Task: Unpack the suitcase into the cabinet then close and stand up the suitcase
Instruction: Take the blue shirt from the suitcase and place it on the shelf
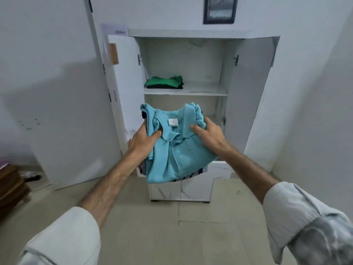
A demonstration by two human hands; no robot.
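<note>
Wide open ahead stands the tall white cabinet (186,33), both doors swung out, its upper shelf sitting above and beyond the grip. Out past the left door a big white panel (76,121) leans against the wall, and low at the far left edge there's a brown wooden piece of furniture (11,186). Right in the middle, held up in front of the cabinet's lower compartment, is the folded light-blue polo shirt (177,150), collar and white label facing up, with a navy-and-white striped garment (191,176) peeking out from underneath it. The left hand (145,140) clamps the bundle's left side, thumb pressed onto the collar, fingers tucked below out of sight. The right hand (210,134) grasps the right side, thumb on top of the blue fabric, fingers curled round the edge. Up above the grip, on the shelf's left end, lies a folded green garment (164,82) on something dark.
</note>
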